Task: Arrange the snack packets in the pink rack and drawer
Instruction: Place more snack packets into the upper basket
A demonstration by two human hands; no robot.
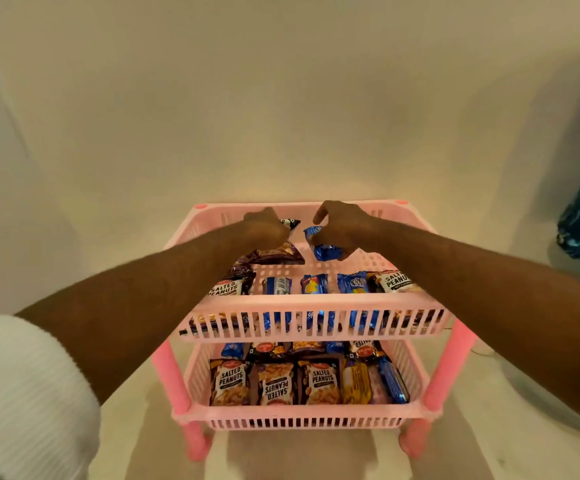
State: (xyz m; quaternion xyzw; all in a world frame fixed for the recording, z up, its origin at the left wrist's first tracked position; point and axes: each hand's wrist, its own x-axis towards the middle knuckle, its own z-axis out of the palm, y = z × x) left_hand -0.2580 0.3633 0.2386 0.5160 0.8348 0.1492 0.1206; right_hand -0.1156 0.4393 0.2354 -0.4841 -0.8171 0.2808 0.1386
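Both your hands are over the back of the top tier of the pink rack [311, 303]. Your left hand [264, 230] has its fingers curled down onto a dark peanut packet [278, 254], gripping it near its top end. Your right hand [342, 226] pinches a small blue packet [323, 249], held just above the tier floor.

The front row of the top tier [313, 285] already holds salted peanuts at both ends and blue packets between them. The lower tier [302, 412] looks filled, with peanut packets in front and a second row behind. No drawer is visible from here.

Risks:
- The two held packets sit very close together; setting both down at once may make them overlap or knock each other crooked.
- The dark peanut packet lies tilted across another dark packet [243, 268] at the left. Release it there and it likely slides or stays askew.
- Your forearms pass right over the front row; dragging them back low could sweep those packets out of line or over the front wall.
- Foil wrappers are slick, and a loose pinch may drop the blue packet short.
- The rack looks like light plastic on thin legs, so pressing down on the back edge could tip it.
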